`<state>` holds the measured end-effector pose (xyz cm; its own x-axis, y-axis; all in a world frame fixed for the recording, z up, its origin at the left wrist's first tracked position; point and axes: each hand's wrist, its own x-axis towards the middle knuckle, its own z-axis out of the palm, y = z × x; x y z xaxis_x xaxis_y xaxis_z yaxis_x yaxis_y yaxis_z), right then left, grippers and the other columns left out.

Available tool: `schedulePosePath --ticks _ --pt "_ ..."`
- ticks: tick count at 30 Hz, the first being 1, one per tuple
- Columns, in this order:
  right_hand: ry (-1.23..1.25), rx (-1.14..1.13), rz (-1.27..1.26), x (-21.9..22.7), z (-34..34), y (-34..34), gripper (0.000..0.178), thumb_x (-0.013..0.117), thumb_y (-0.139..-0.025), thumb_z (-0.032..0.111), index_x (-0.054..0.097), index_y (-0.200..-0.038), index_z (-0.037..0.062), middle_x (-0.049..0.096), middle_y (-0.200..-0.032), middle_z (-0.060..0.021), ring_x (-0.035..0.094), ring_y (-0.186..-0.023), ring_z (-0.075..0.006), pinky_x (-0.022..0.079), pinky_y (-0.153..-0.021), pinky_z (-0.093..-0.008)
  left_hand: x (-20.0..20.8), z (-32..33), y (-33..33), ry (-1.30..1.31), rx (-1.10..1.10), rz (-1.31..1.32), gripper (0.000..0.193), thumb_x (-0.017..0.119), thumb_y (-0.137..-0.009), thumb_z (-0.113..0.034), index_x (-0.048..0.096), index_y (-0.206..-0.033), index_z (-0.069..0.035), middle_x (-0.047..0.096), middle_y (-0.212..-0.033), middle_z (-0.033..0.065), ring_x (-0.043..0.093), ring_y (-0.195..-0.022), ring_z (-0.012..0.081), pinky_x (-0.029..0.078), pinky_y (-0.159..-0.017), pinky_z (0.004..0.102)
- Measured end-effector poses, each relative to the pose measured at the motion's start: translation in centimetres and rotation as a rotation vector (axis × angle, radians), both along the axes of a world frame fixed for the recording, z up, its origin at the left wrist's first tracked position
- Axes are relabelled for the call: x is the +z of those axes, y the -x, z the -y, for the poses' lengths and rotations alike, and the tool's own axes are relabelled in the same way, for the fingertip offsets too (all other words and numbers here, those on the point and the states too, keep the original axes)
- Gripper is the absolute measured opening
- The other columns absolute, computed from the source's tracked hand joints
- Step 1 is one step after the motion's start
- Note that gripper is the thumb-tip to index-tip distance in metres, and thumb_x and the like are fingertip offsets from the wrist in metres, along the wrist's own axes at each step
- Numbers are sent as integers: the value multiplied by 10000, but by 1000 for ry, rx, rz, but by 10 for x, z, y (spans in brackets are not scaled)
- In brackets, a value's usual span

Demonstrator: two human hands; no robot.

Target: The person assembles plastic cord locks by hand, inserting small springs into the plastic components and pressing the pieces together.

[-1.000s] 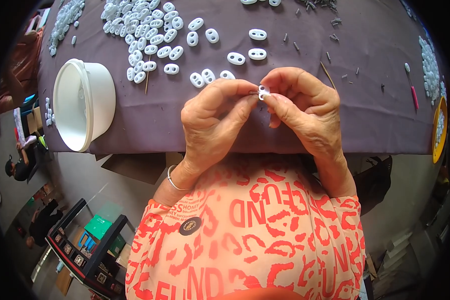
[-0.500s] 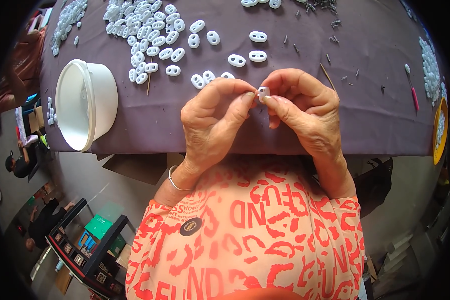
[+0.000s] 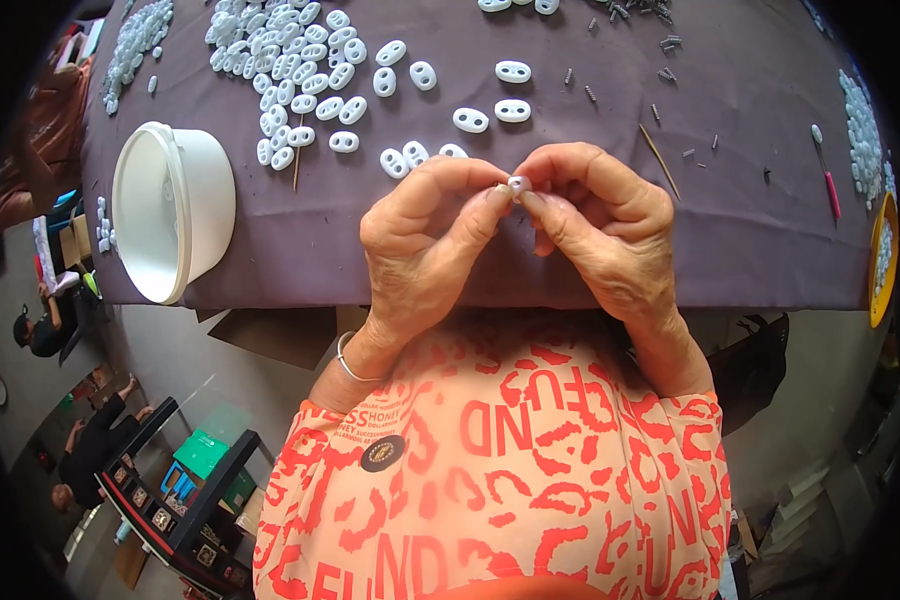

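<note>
Hands [image 3: 420,235] [image 3: 615,225] drew closer, white piece [image 3: 518,184] between, shirt [image 3: 510,475] red-lettered.

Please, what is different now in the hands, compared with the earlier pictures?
The right hand shifted slightly left, so its fingertips and those of the left hand close tighter around the white piece, which turned and shows less. The small spring, visible between them a second ago, is hidden now. The white tub, loose pieces and scattered springs stayed put.

The cloth-covered worktop [image 3: 310,235] bears cord-lock bodies [image 3: 342,76] and coil springs [image 3: 667,75] toward its far edge, a tub [image 3: 210,210] by its near-left corner.
</note>
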<state>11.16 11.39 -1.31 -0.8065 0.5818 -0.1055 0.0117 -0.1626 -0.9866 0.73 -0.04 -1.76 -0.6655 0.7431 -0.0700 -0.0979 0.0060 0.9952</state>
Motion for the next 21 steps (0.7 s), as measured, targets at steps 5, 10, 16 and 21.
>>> schedulePosePath --ticks 5,10,16,21 --pt "151 16 5 5 -5 0 153 608 -830 -4 605 -982 -22 621 -855 -41 546 -645 -54 466 -539 -170 3 -1 3 -35 28 97 91 598 -827 25 611 -917 15 623 -838 42 579 -751 87 475 -657 210" --pt "236 -19 -26 4 -6 0 160 614 -828 5 602 -984 -32 620 -843 -41 535 -599 -60 458 -529 -171 -2 1 5 -118 -6 74 105 582 -814 51 605 -909 13 627 -831 49 572 -728 87 476 -654 212" --pt "202 11 6 3 -8 -1 120 615 -828 8 627 -944 -18 609 -800 -17 523 -589 -44 446 -518 -167 -1 2 5 -87 -20 31 122 579 -800 80 601 -905 20 626 -832 52 570 -731 91 476 -660 214" --pt "104 39 -8 2 -6 -4 98 601 -843 18 630 -933 -4 598 -765 -9 513 -584 -28 439 -501 -167 -3 0 6 -131 -44 75 139 585 -793 89 602 -910 17 618 -839 52 571 -738 91 478 -664 214"
